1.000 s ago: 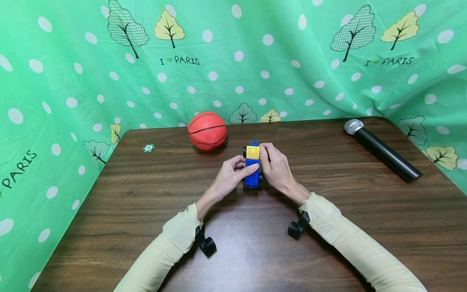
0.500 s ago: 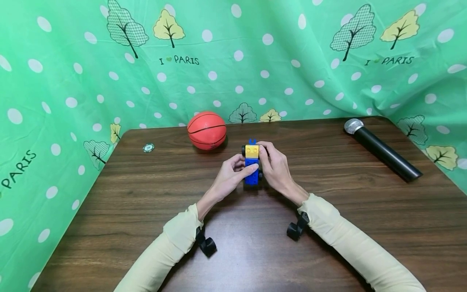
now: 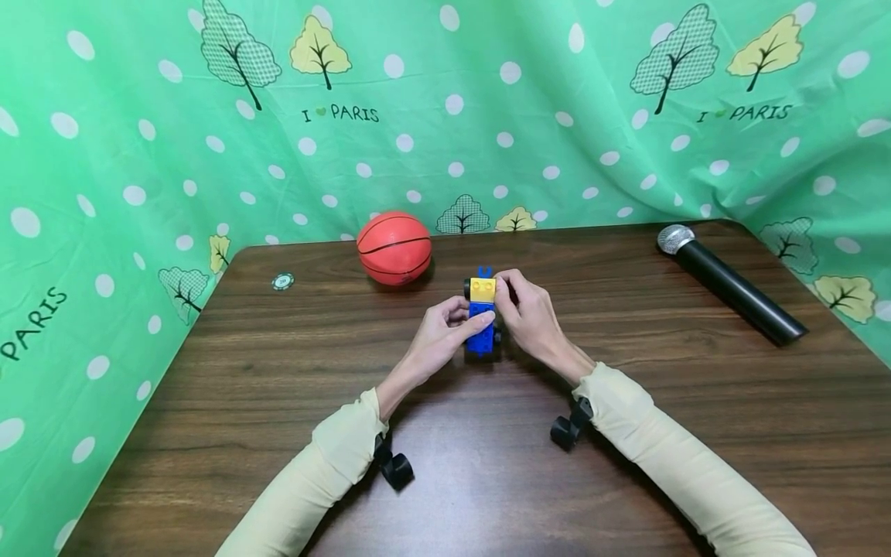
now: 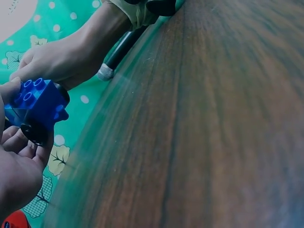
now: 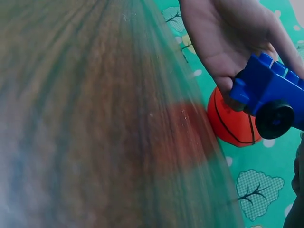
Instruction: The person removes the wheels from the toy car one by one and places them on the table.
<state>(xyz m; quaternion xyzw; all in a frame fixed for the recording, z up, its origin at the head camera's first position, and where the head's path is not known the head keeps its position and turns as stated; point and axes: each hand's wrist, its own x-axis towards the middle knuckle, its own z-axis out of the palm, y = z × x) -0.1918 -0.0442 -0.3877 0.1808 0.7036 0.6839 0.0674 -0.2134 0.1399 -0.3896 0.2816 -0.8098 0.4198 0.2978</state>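
Wood-grain worktop (image 3: 473, 480) spreads wide either side of my left grip (image 3: 437, 336) and right grip (image 3: 532, 313), both pinching a toy car (image 3: 480, 309); beyond, green curtain (image 3: 480, 100) backs the far edge.

You had one toy vehicle (image 3: 476, 309) between one set of left fingers (image 3: 480, 322) and one of right fingers (image 3: 508, 302), one ball (image 3: 394, 249) and one chip (image 3: 283, 281) ahead and left of them, one microphone (image 3: 738, 288) to their right, two wrist cameras (image 3: 399, 470) and two sleeves (image 3: 346, 441) behind, one surface (image 3: 244, 394) beneath, one cloth (image 3: 592, 77) beyond.
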